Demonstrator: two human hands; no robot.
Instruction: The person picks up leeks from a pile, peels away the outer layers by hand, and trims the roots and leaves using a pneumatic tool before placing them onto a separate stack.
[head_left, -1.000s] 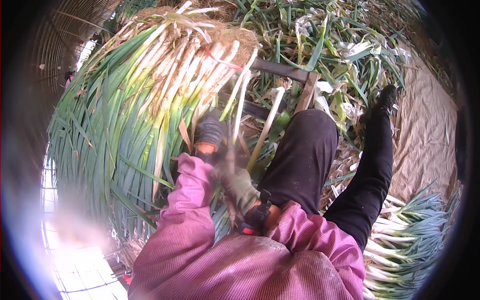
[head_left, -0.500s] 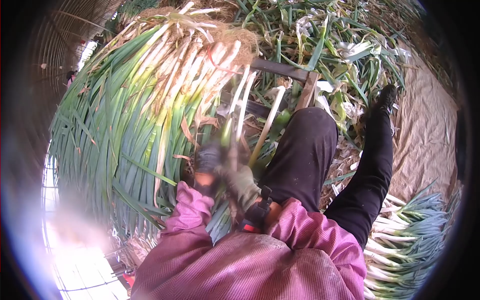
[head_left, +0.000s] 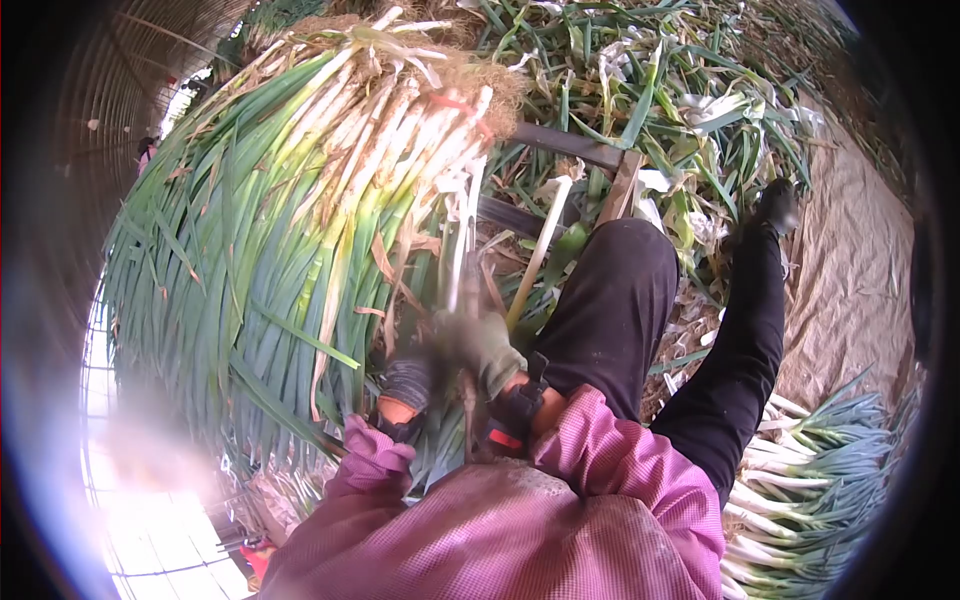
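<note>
My right hand (head_left: pixel 488 355), in a greyish-green glove with a black strap at the wrist, is closed around upright spring onion stalks (head_left: pixel 465 235). Their white shafts rise above the glove. My left hand (head_left: pixel 408 378), in a dark grey glove, is close beside it on the left, its fingers smeared by motion. Just right of my gloves leans another spring onion (head_left: pixel 540 250), pale and bare. A large heap of untrimmed spring onions (head_left: pixel 230 270), with roots and long green leaves, lies along my left side.
A wood and dark metal frame (head_left: pixel 570 146) stands ahead of my bent knee. Beyond it lie stripped leaves (head_left: pixel 690 110). Cleaned spring onions (head_left: pixel 800 490) are laid in a row at my right, below a brown sheet (head_left: pixel 850 270). A red band (head_left: pixel 462 108) crosses the heap's roots.
Both hands have drawn slightly down toward my body, the left more clearly. The upright white stalks have come closer together and shifted a little left at their tops.
</note>
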